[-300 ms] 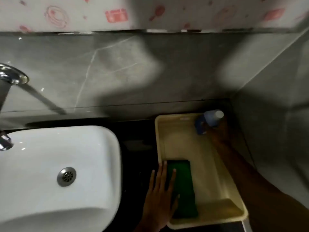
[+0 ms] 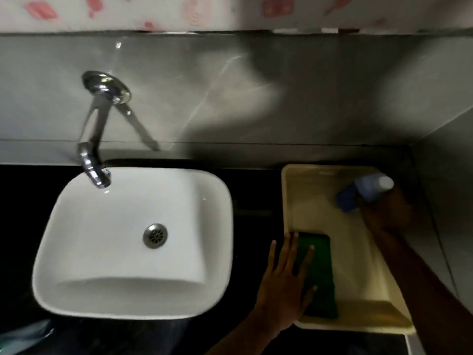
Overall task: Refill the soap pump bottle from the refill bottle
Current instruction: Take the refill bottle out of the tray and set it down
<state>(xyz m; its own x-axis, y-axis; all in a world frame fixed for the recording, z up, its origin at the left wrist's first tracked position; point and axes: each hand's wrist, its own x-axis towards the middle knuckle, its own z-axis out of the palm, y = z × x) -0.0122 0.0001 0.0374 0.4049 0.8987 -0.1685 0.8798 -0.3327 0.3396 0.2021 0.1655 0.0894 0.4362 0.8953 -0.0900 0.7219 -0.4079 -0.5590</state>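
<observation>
Head view, looking down on the vanity, finds a blue bottle with a white cap (image 2: 368, 192) tilted in the far right corner of a cream plastic tray (image 2: 289, 201), its cap pointing toward the corner wall. Whether it is the refill bottle or the pump bottle cannot be told, since it is blurred and no pump head shows. The right hand (image 2: 386, 210) sits against the near side of the bottle and seems to curl around its lower body; the fingers are in shadow, so a firm grasp looks likely but is not certain. The tilt suggests the bottle is being lifted out of the tray. The left hand (image 2: 284, 285) lies flat, fingers spread, empty, pressing on the tray's near left rim and partly on a green sponge (image 2: 322, 278) inside it, probably to steady the tray. Left of the tray are a white basin (image 2: 107, 239) and a chrome tap (image 2: 96, 152) on a black counter (image 2: 253, 190).
</observation>
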